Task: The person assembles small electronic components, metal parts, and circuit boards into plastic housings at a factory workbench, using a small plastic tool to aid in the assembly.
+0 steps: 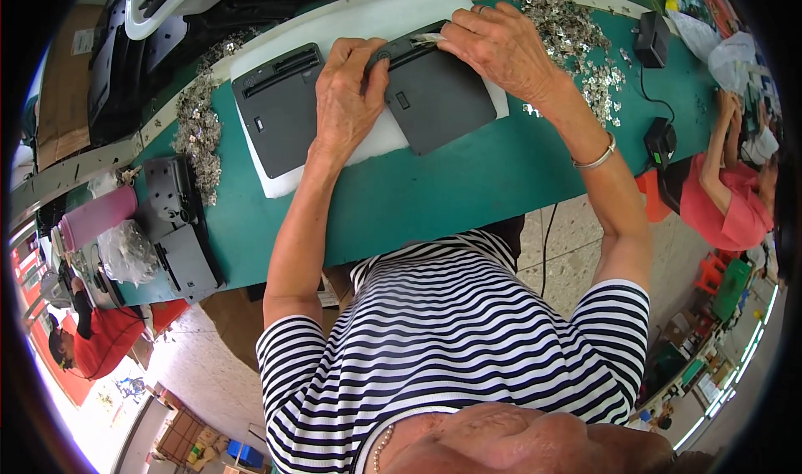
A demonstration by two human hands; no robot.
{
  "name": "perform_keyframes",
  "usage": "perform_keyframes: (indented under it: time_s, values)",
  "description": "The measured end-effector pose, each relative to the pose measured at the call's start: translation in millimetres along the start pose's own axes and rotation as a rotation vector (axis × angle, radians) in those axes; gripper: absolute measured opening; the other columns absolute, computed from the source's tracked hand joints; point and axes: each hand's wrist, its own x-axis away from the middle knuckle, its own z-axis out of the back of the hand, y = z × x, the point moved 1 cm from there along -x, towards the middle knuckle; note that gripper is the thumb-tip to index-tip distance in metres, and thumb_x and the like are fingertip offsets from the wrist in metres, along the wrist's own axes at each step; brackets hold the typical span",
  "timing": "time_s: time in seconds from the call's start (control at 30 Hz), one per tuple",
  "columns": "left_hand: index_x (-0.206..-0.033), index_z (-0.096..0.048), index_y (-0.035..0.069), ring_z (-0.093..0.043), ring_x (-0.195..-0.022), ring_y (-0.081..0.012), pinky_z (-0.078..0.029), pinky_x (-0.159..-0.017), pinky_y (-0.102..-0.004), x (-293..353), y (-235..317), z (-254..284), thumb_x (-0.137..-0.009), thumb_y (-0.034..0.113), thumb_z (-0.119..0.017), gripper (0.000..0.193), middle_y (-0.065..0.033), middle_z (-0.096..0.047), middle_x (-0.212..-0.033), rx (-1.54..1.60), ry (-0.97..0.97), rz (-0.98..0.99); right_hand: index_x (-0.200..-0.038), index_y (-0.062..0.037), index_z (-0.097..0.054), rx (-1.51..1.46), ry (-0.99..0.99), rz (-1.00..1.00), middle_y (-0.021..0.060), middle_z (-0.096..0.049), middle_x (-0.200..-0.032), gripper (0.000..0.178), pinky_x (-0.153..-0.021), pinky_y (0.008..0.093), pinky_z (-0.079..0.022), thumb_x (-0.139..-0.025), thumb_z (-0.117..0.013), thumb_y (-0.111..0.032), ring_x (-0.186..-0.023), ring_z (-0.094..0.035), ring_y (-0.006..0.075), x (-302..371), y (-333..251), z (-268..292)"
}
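Note:
Two flat dark grey plastic panels lie side by side on a white foam sheet (380,144). My left hand (349,94) is closed on the upper left corner of the right panel (443,106), thumb at the round part there. Fingers pinched, my right hand (497,52) is at the slotted upper edge of that same panel. A small silvery piece (428,39) shows at its fingertips; its exact kind is too small to tell. The left panel (288,131), with a long slot and a small square opening, lies untouched beside my left hand.
Loose small metal clips lie in a pile (576,35) to the right and another (198,131) to the left on the green table (351,223). A black box-shaped device (652,40) with a cable stands at the right. Co-workers sit at both sides.

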Motion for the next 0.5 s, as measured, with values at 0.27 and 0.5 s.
perform_keyframes:
  time_s: [0.27, 0.5]
  values:
    - [-0.108, -0.068, -0.001, -0.059, -0.065, -0.0193, -0.048, -0.06, -0.032, -0.4, 0.7, 1.0, -0.086, 0.003, -0.064, 0.023, -0.0123, -0.061, -0.099, -0.032, -0.009, 0.012, -0.075, -0.0118, -0.062, -0.017, 0.012, 0.005, -0.0013, -0.058, -0.08, 0.018, -0.071, 0.0316, -0.047, -0.085, -0.069, -0.025, -0.078, -0.063, 0.0154, 1.6, 0.8, -2.6]
    - [-0.109, -0.068, -0.001, -0.056, -0.068, -0.0142, -0.047, -0.064, -0.0278, -0.9, 3.0, 0.6, -0.087, 0.001, -0.064, 0.023, -0.0091, -0.062, -0.098, -0.044, -0.027, 0.018, -0.073, -0.0119, -0.064, 0.02, -0.008, -0.002, -0.0023, -0.059, -0.08, 0.014, -0.072, 0.031, -0.048, -0.082, -0.068, -0.021, -0.08, -0.063, 0.0142, 0.9, -1.9, -0.1]
